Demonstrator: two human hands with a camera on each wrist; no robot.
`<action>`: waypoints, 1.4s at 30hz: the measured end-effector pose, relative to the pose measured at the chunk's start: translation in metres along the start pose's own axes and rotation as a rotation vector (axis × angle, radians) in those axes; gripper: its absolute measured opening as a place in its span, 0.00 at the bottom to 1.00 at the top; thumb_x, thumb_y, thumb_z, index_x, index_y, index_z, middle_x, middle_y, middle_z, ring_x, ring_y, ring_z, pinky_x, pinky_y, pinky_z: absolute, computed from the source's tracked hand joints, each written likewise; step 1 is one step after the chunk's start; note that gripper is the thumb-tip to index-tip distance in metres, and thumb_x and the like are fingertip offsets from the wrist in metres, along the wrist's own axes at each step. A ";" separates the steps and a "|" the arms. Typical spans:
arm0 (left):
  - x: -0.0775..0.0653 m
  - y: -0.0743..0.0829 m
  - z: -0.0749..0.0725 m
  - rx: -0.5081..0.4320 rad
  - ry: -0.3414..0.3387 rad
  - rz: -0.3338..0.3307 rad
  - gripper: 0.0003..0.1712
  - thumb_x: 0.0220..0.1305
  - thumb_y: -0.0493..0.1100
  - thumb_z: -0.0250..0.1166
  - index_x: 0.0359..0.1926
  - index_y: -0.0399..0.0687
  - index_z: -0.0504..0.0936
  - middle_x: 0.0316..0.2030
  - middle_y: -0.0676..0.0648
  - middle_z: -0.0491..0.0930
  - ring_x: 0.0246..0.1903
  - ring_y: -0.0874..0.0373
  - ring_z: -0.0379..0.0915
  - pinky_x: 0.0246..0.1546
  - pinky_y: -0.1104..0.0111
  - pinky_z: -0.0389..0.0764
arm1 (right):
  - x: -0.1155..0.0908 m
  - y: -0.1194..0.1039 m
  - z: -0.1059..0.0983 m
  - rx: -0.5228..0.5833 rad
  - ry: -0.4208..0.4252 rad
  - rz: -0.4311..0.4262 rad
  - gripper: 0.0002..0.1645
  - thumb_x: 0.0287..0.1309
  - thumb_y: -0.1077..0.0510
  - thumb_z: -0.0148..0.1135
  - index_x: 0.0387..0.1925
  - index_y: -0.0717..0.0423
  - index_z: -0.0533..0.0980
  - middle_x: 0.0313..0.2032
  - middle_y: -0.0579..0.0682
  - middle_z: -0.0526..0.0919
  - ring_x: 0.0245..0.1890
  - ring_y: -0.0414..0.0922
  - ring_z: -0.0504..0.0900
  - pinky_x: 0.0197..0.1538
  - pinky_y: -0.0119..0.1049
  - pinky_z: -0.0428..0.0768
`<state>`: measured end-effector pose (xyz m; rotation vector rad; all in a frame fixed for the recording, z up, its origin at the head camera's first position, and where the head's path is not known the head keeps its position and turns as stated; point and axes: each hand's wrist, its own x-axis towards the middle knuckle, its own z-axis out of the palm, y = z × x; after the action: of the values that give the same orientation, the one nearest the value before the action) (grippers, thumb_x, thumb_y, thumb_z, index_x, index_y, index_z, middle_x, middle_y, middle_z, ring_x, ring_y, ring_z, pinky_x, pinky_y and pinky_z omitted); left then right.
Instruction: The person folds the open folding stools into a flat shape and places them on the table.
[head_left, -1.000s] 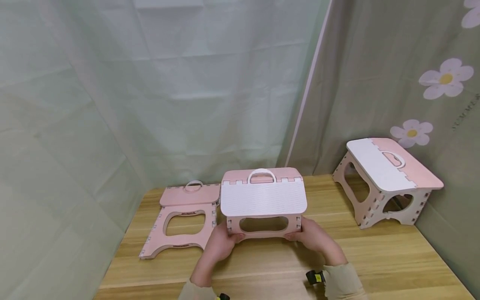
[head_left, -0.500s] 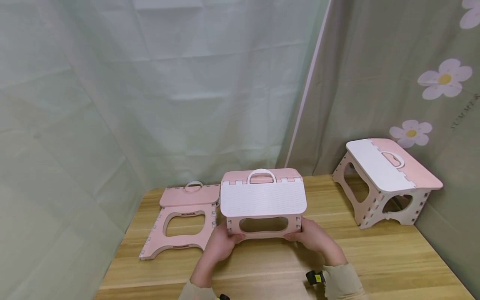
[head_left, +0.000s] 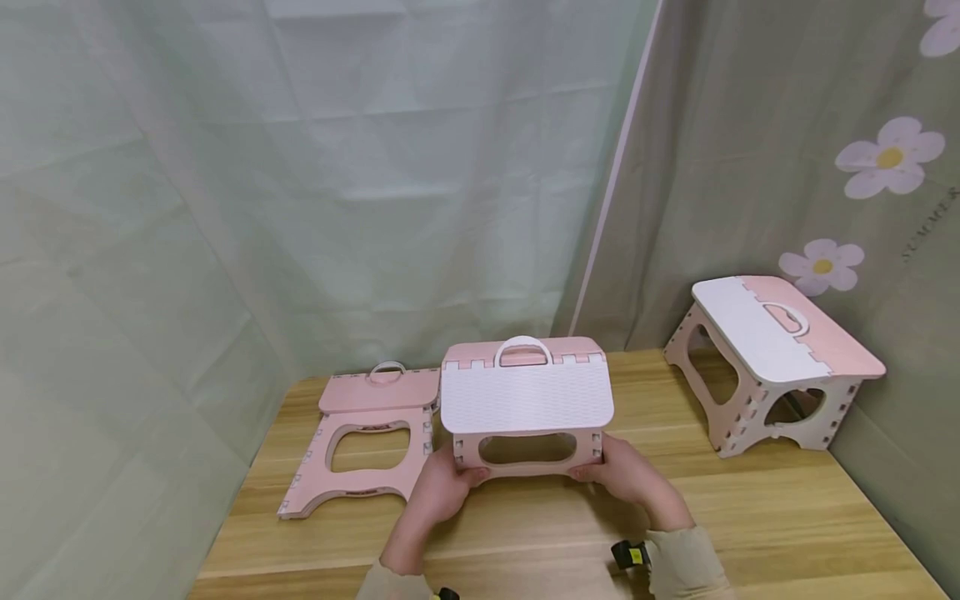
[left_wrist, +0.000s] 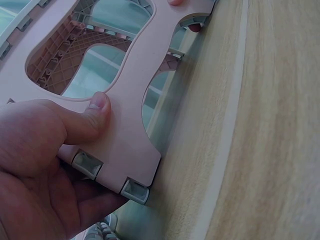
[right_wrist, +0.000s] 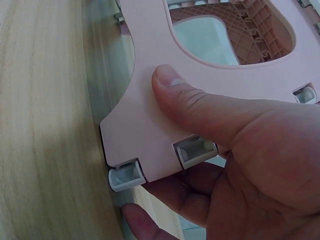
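Observation:
A pink and white folding step stool (head_left: 527,396) stands unfolded on the wooden table between both hands, its white loop handle raised on top. My left hand (head_left: 441,483) grips its left front leg; in the left wrist view the thumb (left_wrist: 97,112) presses the pink leg panel, fingers behind the edge. On the other side my right hand (head_left: 626,471) grips the right front leg. The right wrist view shows that thumb (right_wrist: 182,95) flat on the panel and fingers wrapped round behind, one fingertip apart below the hinge. The stool's far legs are mostly hidden in the head view.
A second pink stool (head_left: 367,454) lies folded flat on the left, close beside the left hand. Another unfolded stool (head_left: 787,358) stands at the back right near the flowered curtain (head_left: 750,167). A pale curtain (head_left: 420,208) hangs behind the wooden table (head_left: 540,542).

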<state>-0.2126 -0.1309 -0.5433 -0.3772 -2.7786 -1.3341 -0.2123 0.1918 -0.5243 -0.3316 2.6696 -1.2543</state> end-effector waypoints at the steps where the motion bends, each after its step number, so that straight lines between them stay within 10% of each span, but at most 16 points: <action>1: 0.000 0.000 0.000 0.001 0.000 0.001 0.30 0.65 0.42 0.78 0.63 0.35 0.77 0.54 0.37 0.85 0.56 0.42 0.82 0.58 0.44 0.81 | 0.000 0.000 0.000 0.000 0.001 0.001 0.24 0.63 0.54 0.78 0.56 0.58 0.80 0.44 0.46 0.86 0.44 0.47 0.78 0.53 0.49 0.76; 42: 0.000 -0.001 0.001 -0.013 -0.014 -0.017 0.28 0.65 0.42 0.78 0.61 0.34 0.78 0.51 0.38 0.86 0.53 0.45 0.82 0.56 0.46 0.82 | 0.001 0.002 0.001 -0.008 -0.003 -0.012 0.19 0.65 0.54 0.76 0.54 0.54 0.81 0.44 0.44 0.85 0.44 0.46 0.78 0.52 0.48 0.76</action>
<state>-0.2130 -0.1305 -0.5449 -0.3658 -2.7927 -1.3588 -0.2131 0.1915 -0.5264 -0.3508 2.6746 -1.2459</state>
